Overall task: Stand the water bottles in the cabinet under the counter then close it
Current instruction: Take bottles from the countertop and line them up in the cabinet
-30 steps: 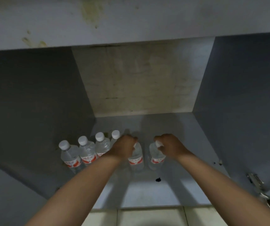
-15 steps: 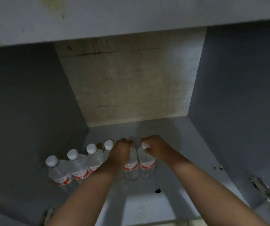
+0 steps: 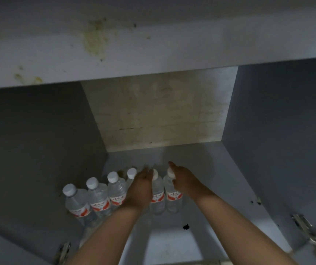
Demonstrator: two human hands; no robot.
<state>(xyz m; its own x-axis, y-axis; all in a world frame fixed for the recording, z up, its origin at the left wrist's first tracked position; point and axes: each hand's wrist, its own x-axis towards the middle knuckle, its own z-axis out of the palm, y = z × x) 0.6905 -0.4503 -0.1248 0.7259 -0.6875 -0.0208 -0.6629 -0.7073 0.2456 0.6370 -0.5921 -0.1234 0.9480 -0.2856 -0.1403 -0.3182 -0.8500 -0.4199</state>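
Observation:
Several clear water bottles with white caps and red-and-white labels stand in a row on the cabinet floor [image 3: 212,175], from the left wall toward the middle. The leftmost bottle [image 3: 75,202] is nearest me. My left hand [image 3: 141,190] lies with its fingers stretched out, beside the fifth bottle [image 3: 158,192] and partly hiding the fourth bottle [image 3: 131,174]. My right hand [image 3: 184,181] hovers just right of the last bottle [image 3: 172,194], with the fingers apart and the index finger pointing into the cabinet. Neither hand grips a bottle.
The cabinet is open, with grey side walls and a pale stained back panel [image 3: 159,115]. Door hinges show at the lower left [image 3: 63,251] and lower right [image 3: 304,225]. A dark spot [image 3: 186,227] marks the floor. The counter's front edge [image 3: 153,50] overhangs the top.
Both hands were shut on the caps of the two rightmost bottles; now their fingers have spread and come off the caps. The two bottles stand closer to the row.

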